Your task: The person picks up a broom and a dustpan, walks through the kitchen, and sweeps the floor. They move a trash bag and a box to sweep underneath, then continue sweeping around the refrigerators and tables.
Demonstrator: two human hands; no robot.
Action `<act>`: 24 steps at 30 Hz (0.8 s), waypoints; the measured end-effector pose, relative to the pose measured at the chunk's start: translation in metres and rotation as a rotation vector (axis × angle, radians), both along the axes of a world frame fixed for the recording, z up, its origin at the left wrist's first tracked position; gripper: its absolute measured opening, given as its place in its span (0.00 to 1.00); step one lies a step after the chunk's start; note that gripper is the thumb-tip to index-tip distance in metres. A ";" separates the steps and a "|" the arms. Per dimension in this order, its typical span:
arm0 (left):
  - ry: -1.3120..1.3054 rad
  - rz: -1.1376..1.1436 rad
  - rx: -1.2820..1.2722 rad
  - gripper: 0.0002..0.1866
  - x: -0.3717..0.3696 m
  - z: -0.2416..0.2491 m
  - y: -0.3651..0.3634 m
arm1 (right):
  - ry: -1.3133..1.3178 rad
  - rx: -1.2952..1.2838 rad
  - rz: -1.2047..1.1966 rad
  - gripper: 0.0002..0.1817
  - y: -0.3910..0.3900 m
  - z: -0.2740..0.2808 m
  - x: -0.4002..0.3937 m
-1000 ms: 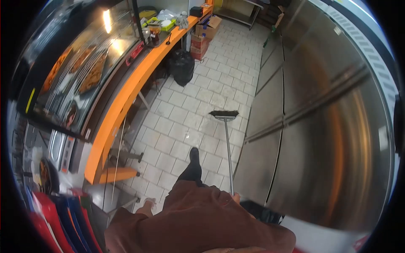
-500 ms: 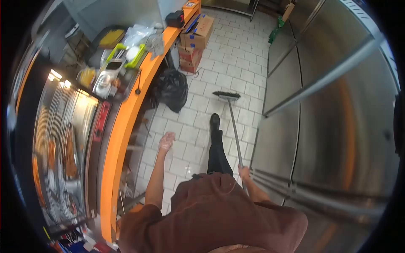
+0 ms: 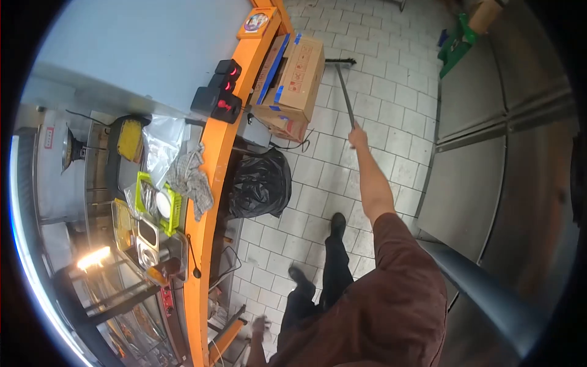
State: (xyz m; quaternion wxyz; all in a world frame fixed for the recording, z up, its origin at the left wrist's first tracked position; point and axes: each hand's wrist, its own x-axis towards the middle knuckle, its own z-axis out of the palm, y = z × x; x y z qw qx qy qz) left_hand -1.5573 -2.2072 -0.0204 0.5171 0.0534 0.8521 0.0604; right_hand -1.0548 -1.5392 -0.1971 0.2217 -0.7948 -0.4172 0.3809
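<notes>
My right hand (image 3: 358, 136) is closed around the grey handle (image 3: 347, 95) of a broom, with my arm stretched forward. The broom's dark bristle head (image 3: 348, 61) rests on the tiled floor beside the cardboard box, its left end out of sight behind the box. Low in the view, my left hand (image 3: 260, 325) hangs by my side near the underside of the orange-edged counter. It looks covered by something whitish and thin, and motion blurs its fingers. Nothing shows in that hand.
Left of the floor runs an orange counter edge (image 3: 212, 165), with a grey cloth (image 3: 191, 177) and a green rack (image 3: 173, 208) beside it. A black garbage bag (image 3: 263, 183) and a cardboard box (image 3: 299, 76) stand along it. Steel cabinet doors (image 3: 468, 196) line the right.
My right hand has pushed the broom forward, its head now beside the box. My left hand has dropped back toward my side. The view has moved forward along the aisle.
</notes>
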 end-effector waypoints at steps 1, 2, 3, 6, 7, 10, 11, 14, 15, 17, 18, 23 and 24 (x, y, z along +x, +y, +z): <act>0.045 -0.121 -0.054 0.20 -0.003 0.002 -0.019 | -0.075 -0.041 0.077 0.27 0.031 -0.009 0.001; 0.036 -0.119 -0.111 0.21 0.000 0.011 -0.030 | -0.067 -0.053 0.083 0.27 0.040 -0.022 0.001; 0.023 -0.086 -0.156 0.21 0.007 0.027 -0.032 | -0.191 -0.033 0.103 0.28 0.040 -0.038 0.004; 0.009 0.050 -0.253 0.20 0.018 0.047 -0.038 | -0.342 -0.063 0.206 0.28 -0.039 -0.077 0.017; -0.040 -0.242 -0.055 0.20 0.022 0.063 -0.034 | -0.227 -0.069 0.236 0.29 -0.110 -0.095 0.023; -0.053 -0.510 0.021 0.18 0.039 0.087 0.008 | -0.218 -0.304 0.357 0.34 -0.370 -0.061 0.046; -0.068 -0.317 -0.106 0.19 0.036 0.072 0.018 | -0.220 -0.322 0.388 0.34 -0.441 -0.008 0.052; -0.094 0.049 -0.213 0.19 0.035 0.043 0.051 | 0.041 -0.501 0.197 0.20 -0.511 0.164 0.052; -0.158 -0.089 -0.064 0.18 0.033 0.034 0.057 | 0.153 -0.361 0.101 0.20 -0.534 0.188 0.052; -0.203 0.011 0.011 0.18 0.033 0.018 0.059 | 0.254 -0.239 0.021 0.20 -0.563 0.218 0.055; -0.179 0.242 -0.060 0.18 0.037 0.006 0.067 | 0.217 -0.332 0.048 0.20 -0.565 0.225 0.053; -0.121 0.109 -0.132 0.19 0.064 0.031 0.099 | 0.013 -0.481 0.161 0.22 -0.427 0.182 0.024; -0.133 0.099 -0.072 0.19 0.060 0.026 0.080 | -0.046 -0.546 0.217 0.23 -0.384 0.162 0.021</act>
